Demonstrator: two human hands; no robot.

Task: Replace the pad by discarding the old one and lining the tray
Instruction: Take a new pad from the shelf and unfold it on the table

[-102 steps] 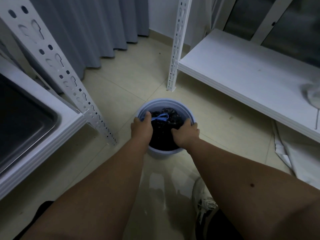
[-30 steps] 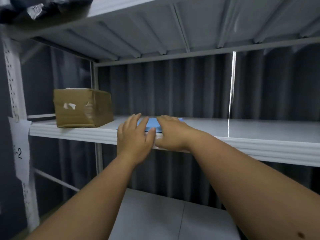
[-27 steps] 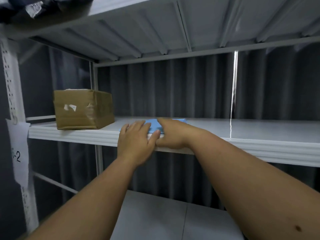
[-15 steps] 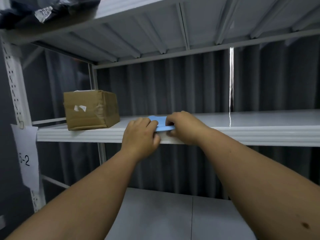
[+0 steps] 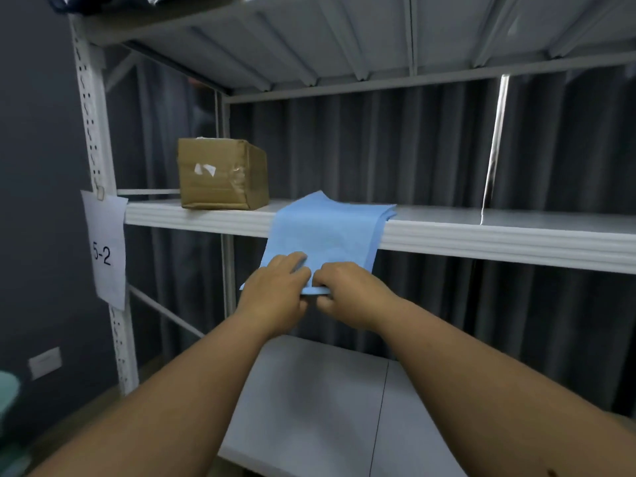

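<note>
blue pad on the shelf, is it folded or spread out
Folded. The pad shows stacked layers at its right edge and hangs over the shelf lip; the left hand and right hand grip its lower edge.

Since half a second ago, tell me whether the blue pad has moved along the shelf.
Yes. The blue pad has been pulled forward: it now hangs over the shelf's front edge, gripped by the left hand and right hand, right of the cardboard box.

Blue pad (image 5: 323, 232), folded, soft sheet, thin layered edges showing at its 3 o'clock side. Far part lies flat on the white shelf (image 5: 481, 235); near part droops over the shelf's front lip toward 6 o'clock, lower edge pinched by both hands. Tray not visible.
</note>
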